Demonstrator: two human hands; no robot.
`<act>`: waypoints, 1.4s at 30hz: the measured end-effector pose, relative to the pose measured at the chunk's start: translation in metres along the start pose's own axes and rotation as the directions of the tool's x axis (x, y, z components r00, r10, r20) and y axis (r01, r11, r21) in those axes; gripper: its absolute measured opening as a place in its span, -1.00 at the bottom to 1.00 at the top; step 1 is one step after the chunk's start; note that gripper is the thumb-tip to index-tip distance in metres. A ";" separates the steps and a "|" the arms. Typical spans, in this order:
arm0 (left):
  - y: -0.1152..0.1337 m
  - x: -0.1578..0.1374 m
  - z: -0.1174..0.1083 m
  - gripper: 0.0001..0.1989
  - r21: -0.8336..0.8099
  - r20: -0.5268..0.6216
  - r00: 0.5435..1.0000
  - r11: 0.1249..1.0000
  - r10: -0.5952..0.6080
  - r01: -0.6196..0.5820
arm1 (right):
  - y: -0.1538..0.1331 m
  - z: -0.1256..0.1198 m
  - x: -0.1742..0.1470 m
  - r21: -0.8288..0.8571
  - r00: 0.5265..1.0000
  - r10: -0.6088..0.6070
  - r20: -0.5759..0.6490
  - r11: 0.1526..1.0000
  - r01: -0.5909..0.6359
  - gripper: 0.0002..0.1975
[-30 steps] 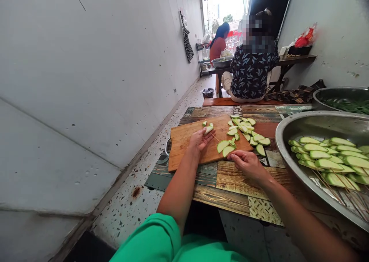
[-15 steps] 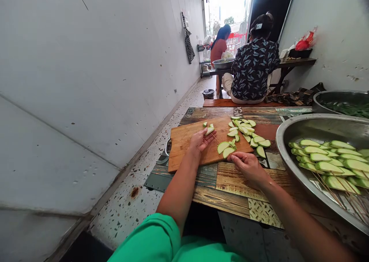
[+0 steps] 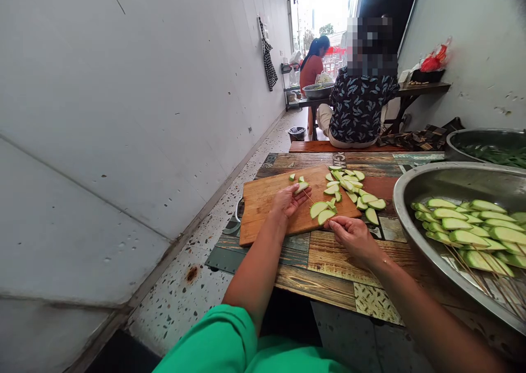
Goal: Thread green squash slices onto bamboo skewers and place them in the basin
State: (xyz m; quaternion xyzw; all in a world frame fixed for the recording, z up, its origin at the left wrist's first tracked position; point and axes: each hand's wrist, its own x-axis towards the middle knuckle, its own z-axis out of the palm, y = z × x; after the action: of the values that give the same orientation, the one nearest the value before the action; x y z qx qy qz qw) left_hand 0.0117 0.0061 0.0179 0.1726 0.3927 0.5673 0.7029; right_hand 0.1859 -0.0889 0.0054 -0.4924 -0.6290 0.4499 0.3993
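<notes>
My left hand [image 3: 291,199] grips a pale green-edged zucchini slice [image 3: 302,187] over the wooden cutting board [image 3: 263,214]. A thin wooden skewer [image 3: 308,196] runs from that slice toward my right hand [image 3: 352,234], whose fingertips pinch its lower end at the board's front edge. Part of the skewer is hidden by half-round zucchini slices [image 3: 326,216] between my hands; whether these are threaded on it I cannot tell. A heap of cut slices [image 3: 349,184] spreads from the board's right side onto the table.
A large metal basin [image 3: 405,198] with skewered slices stands at the right; another basin [image 3: 452,143] behind it holds green leaves. The patchwork table [image 3: 329,280] reaches toward a bench [image 3: 304,146]. Two people [image 3: 357,107] [image 3: 311,69] sit beyond, near a small bin [image 3: 296,133].
My left hand has shifted slightly to the right with the zucchini slice, nearer the skewer's lower end. My right hand has stayed almost still.
</notes>
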 end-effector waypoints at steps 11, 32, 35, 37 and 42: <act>-0.005 -0.002 0.010 -0.85 -0.065 -0.030 1.000 0.998 -0.008 0.006 | 0.013 0.008 0.003 -0.006 1.000 -0.022 -0.010 1.000 0.022 -0.59; -0.018 -0.001 0.011 -0.87 -0.060 -0.006 1.000 0.998 0.000 0.000 | 0.021 0.015 0.001 0.020 0.997 -0.043 -0.070 0.999 0.045 -0.65; -0.018 -0.003 0.011 -0.87 -0.051 0.014 1.000 0.999 -0.003 0.004 | 0.023 0.016 0.001 0.078 0.998 -0.017 -0.067 0.997 0.023 -0.64; -0.018 -0.004 0.013 -0.87 -0.041 0.028 1.000 0.999 0.008 -0.007 | 0.022 0.016 0.001 0.082 0.998 0.001 -0.066 0.997 0.004 -0.63; -0.026 -0.011 0.022 -0.88 0.000 0.022 1.000 1.000 0.002 -0.002 | 0.017 0.015 0.003 0.068 0.996 0.003 -0.086 0.998 0.003 -0.61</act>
State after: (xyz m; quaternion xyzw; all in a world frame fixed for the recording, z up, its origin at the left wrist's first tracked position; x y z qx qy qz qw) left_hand 0.0448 -0.0073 0.0179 0.1793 0.3851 0.5662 0.7064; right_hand 0.1755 -0.0868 -0.0144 -0.4973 -0.5957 0.4494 0.4425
